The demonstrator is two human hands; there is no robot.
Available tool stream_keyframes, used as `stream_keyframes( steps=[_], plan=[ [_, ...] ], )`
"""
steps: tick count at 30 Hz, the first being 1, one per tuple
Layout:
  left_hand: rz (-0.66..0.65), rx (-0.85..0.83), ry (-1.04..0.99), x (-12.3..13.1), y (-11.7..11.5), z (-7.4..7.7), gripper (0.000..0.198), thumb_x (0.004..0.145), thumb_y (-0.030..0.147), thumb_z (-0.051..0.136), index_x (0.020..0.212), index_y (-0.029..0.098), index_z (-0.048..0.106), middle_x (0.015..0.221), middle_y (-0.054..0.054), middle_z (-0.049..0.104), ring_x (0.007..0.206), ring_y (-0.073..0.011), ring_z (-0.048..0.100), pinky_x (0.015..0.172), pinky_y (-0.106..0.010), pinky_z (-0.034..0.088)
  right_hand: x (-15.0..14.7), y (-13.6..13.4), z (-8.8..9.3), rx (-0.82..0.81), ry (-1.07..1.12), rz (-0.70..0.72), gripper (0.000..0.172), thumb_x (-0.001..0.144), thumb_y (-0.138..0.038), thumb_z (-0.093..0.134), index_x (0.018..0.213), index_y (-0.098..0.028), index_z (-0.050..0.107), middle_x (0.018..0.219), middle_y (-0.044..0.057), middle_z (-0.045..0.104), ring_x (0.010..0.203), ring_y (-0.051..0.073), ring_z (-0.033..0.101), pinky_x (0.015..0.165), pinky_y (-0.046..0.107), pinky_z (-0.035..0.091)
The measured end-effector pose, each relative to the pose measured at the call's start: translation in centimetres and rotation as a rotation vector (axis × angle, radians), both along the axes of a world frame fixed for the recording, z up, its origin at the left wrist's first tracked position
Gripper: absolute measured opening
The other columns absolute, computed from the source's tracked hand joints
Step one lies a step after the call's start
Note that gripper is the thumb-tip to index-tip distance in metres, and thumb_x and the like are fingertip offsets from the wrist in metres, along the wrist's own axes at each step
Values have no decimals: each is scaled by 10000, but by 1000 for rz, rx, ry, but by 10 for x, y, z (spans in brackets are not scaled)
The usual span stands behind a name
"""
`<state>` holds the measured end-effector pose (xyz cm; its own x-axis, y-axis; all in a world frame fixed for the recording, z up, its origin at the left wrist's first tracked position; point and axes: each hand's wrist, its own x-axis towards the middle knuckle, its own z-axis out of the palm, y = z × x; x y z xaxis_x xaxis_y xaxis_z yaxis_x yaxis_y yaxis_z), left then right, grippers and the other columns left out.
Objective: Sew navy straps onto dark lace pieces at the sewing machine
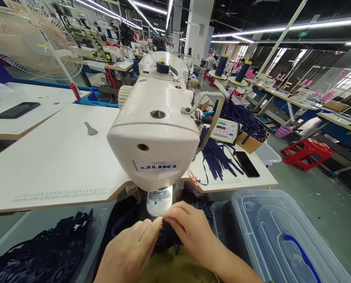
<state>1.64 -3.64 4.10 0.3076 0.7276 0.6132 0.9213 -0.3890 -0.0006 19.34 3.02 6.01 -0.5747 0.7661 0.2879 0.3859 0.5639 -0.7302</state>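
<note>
1. Factory floor; a JUKI sewing machine (156, 125) stands on a white worktable (54, 157).
2. The left hand (128, 251) and right hand (190, 232) both pinch navy fabric (167, 240) under the machine's head.
3. The clear bin (19, 230) on the left holds navy lace pieces (45, 255); the lidded bin (281, 236) stands on the right.

The dark navy fabric piece (167, 240) was small and bunched, its folds crumpled into a soft, shapeless heap. It sat between the left hand (131, 251) and the right hand (191, 232), pinched at its upper edge where the fingertips of both hands met. The rest sagged just below that pinch, partly hidden under the right hand's fingers, so its outline could not be told
</note>
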Motion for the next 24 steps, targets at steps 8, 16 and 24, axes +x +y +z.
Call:
stream_keyframes(
  steps=[8,16,24],
  plan=[
    [-19,-54,-177,3,0,-3,236,952,315,402,1066,182,560,743,12,691,591,-83,644,588,-168,486,-6,-2,-13,-56,208,-75,94,939,-167,450,945,-204,535,886,12,570,804,108,552,728,200,456],
    [-66,-326,-194,-3,1,10,282,938,294,385,751,227,585,606,32,606,527,-93,593,501,-182,432,6,2,-6,170,-139,155,201,952,-277,491,1133,-237,569,1022,37,579,907,146,572,784,232,475],
    [-50,-380,-155,-8,11,-10,257,927,271,386,925,238,640,855,-15,699,769,-154,657,750,-285,510,8,1,-27,123,-256,118,186,942,-255,508,853,-182,655,814,30,644,761,154,584,690,254,450]
  ],
)
